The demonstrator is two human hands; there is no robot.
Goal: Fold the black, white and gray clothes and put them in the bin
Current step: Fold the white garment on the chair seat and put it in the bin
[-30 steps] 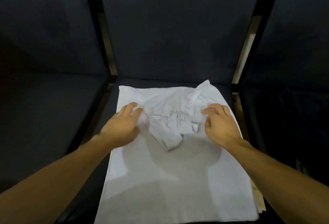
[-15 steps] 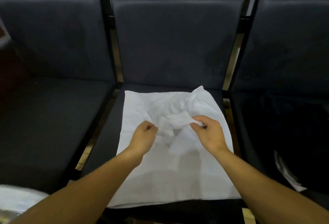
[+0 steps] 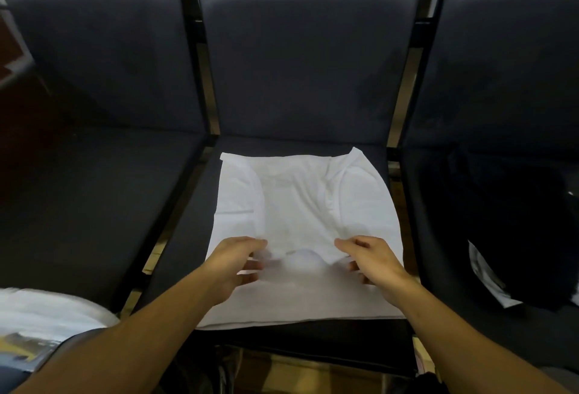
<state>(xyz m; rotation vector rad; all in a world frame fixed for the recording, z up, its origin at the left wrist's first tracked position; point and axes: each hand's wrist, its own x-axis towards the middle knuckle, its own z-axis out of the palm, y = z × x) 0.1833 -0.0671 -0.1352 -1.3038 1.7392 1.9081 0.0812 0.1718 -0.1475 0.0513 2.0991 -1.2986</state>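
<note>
A white shirt (image 3: 300, 199) lies spread on the middle dark seat (image 3: 188, 237). Its upper part is drawn toward me as a folded flap with a curved neckline edge between my hands. My left hand (image 3: 235, 265) pinches the flap's left corner. My right hand (image 3: 369, 259) pinches the flap's right corner. Both hands hold the cloth slightly raised over the shirt's lower half. A black garment (image 3: 517, 230) lies on the right seat. No bin is in view.
Three dark padded seats stand side by side with metal frame bars (image 3: 203, 95) between them. A white item with a label (image 3: 488, 274) rests by the black garment. A white bag or cloth (image 3: 47, 315) sits at the lower left.
Both hands went from resting on the bunched top of the shirt to pinching it and pulling it toward me. The bunched cloth has smoothed into a flat flap.
</note>
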